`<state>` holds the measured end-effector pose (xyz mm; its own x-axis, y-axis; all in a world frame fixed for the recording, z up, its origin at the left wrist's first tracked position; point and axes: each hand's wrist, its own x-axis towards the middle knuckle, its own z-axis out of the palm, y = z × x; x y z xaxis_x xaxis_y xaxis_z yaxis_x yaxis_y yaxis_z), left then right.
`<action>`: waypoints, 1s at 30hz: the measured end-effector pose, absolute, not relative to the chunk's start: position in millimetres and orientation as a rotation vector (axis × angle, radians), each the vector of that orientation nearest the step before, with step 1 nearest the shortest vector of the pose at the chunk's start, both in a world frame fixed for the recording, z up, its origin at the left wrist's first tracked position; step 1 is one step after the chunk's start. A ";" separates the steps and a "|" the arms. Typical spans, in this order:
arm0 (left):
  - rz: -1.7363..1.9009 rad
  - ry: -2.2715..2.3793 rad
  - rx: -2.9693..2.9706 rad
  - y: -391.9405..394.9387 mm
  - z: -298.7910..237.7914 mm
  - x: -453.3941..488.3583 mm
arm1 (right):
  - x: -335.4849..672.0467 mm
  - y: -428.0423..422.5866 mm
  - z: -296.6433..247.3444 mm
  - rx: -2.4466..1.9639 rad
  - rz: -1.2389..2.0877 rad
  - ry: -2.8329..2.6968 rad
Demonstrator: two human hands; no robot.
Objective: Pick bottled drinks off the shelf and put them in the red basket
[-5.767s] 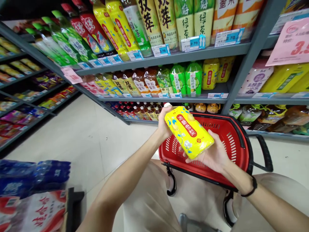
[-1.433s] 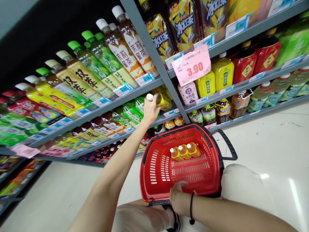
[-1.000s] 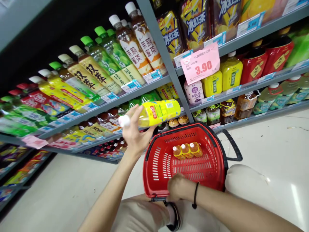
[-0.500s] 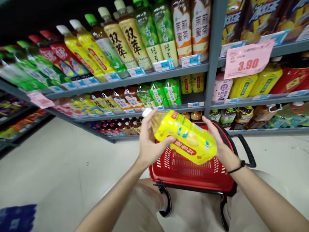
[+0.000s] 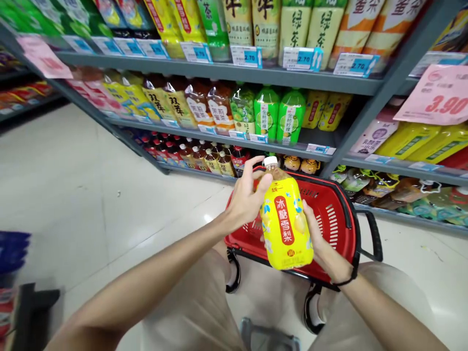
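A yellow-labelled drink bottle [image 5: 287, 219] with a white cap stands nearly upright in front of me, label facing me, above the red shopping basket [image 5: 239, 240]. My right hand [image 5: 315, 229] grips its lower right side, with most fingers hidden behind it. At the bottle's upper left, my left hand [image 5: 250, 195] curls round the shoulder; the thumb lies across the front below the neck, and the index finger reaches close to the cap. The basket sits on the floor between my legs, its black handle [image 5: 373, 236] out to the right.
Shelves [image 5: 219, 68] of bottled drinks run along the front, with blue price tags [image 5: 249, 57] on their edges. A pink price sign [image 5: 438, 97] hangs at the right. Grey stool-like legs [image 5: 270, 336] show at the bottom, and a dark blue item [image 5: 12, 251] is at the left.
The bottle has turned from lying slanted to nearly upright, its label now facing me. My left hand has shifted to its shoulder. The view has tilted down, so the shelves sit higher.
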<state>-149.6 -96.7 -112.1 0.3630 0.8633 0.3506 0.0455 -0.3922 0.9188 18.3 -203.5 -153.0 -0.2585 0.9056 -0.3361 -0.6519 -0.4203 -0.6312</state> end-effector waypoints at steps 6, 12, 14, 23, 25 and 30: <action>1.009 0.669 1.874 -115.5 -116.4 -141.7 | 20.1 -202.8 -137.6 -0.865 1.593 -0.461; 0.782 0.572 2.090 -122.0 -119.3 -134.9 | 36.5 -196.9 -136.1 -0.877 1.523 -0.525; 0.760 0.538 2.197 -119.3 -119.0 -136.2 | 43.3 -193.4 -137.0 -0.884 1.459 -0.482; 0.875 0.259 2.585 -135.8 -119.4 -131.6 | 65.2 -188.7 -124.7 -0.796 1.310 -0.368; 0.912 0.231 2.662 -133.9 -113.8 -132.1 | 66.3 -191.9 -120.4 -0.811 1.284 -0.386; 1.022 0.096 2.777 -116.9 -101.5 -140.2 | 66.1 -204.0 -112.7 -0.837 1.355 -0.440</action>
<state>-140.2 -116.9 -101.5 0.7616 0.1226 0.6364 -0.0018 -0.9815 0.1912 66.1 -204.0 -112.7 0.1961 0.9632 -0.1837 -0.6715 -0.0046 -0.7410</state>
